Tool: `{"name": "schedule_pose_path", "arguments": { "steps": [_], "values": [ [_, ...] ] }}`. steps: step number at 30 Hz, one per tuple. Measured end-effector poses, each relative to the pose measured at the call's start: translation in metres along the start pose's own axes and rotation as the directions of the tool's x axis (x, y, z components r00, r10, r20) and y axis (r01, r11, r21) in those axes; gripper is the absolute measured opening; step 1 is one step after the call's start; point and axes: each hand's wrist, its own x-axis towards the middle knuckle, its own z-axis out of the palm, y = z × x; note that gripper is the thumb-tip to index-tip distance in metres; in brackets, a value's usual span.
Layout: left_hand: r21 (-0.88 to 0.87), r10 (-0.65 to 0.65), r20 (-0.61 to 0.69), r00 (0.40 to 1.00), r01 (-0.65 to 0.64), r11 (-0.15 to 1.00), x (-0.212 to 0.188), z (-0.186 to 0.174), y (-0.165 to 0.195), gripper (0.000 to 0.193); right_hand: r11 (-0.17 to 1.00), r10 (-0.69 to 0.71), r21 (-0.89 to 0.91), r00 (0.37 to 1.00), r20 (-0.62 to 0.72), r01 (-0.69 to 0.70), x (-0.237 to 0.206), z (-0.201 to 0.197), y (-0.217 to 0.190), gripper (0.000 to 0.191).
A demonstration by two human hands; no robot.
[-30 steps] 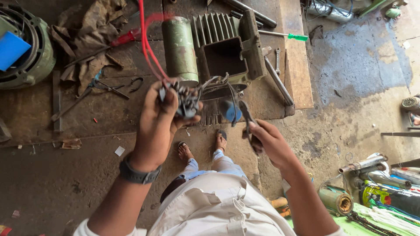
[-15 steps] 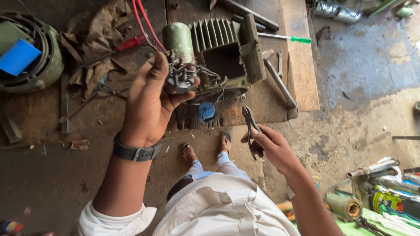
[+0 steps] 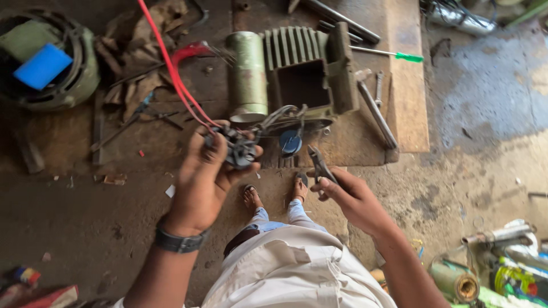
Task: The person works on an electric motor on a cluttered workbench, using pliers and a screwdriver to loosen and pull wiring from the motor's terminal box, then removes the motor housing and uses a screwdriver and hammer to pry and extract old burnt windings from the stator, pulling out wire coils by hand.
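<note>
My left hand point(image 3: 206, 171) grips a small dark wiring block point(image 3: 240, 149). Red wires point(image 3: 169, 74) run from it up to the top left, and grey wires lead right toward a green finned motor housing point(image 3: 308, 71) on the floor. A blue round part point(image 3: 290, 141) hangs among those wires. My right hand point(image 3: 349, 197) holds dark pliers point(image 3: 319, 164), jaws pointing up, just right of the block and apart from it. A dark watch sits on my left wrist. My feet in sandals point(image 3: 274, 194) show below.
A green cylinder point(image 3: 248, 77) lies beside the housing. A green-handled screwdriver point(image 3: 391, 54), metal rods point(image 3: 374, 111) and a wooden plank point(image 3: 406, 80) lie to the right. A stator ring with a blue piece point(image 3: 45, 65) sits top left, rags point(image 3: 134, 57) near it. Clutter fills the bottom right.
My left hand with the wiring block has come down and nearer to me. My right hand with the pliers has shifted slightly toward the block.
</note>
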Motion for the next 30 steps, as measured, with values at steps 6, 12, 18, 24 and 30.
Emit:
{"name": "schedule_pose_path", "arguments": {
  "steps": [6, 12, 18, 24, 30],
  "values": [
    [-0.029, -0.003, -0.019, 1.000, 0.002, 1.000, -0.015, -0.009, -0.015, 0.040, 0.977, -0.061, -0.193, 0.984, 0.168, 0.093, 0.017, 0.032, -0.032, 0.031],
    [-0.061, 0.011, -0.050, 0.999, -0.014, 0.998, -0.018, -0.020, -0.023, 0.043, 0.885, -0.118, -0.421, 0.970, 0.214, 0.201, 0.030, 0.052, -0.054, 0.032],
    [0.016, 0.024, -0.052, 0.998, -0.023, 1.000, -0.019, -0.027, -0.023, 0.043, 0.724, -0.223, -0.638, 0.964, 0.143, 0.262, 0.033, 0.064, -0.058, 0.035],
    [0.090, 0.023, -0.028, 0.999, -0.021, 0.996, -0.017, -0.033, -0.019, 0.044, 0.894, 0.024, -0.446, 0.991, 0.132, 0.038, 0.050, 0.068, -0.043, 0.039],
    [0.141, -0.035, -0.036, 0.999, 0.040, 0.989, -0.016, -0.040, -0.022, 0.045, 0.748, -0.209, -0.652, 0.976, -0.060, 0.120, 0.059, 0.079, -0.012, 0.023]
  ]
}}
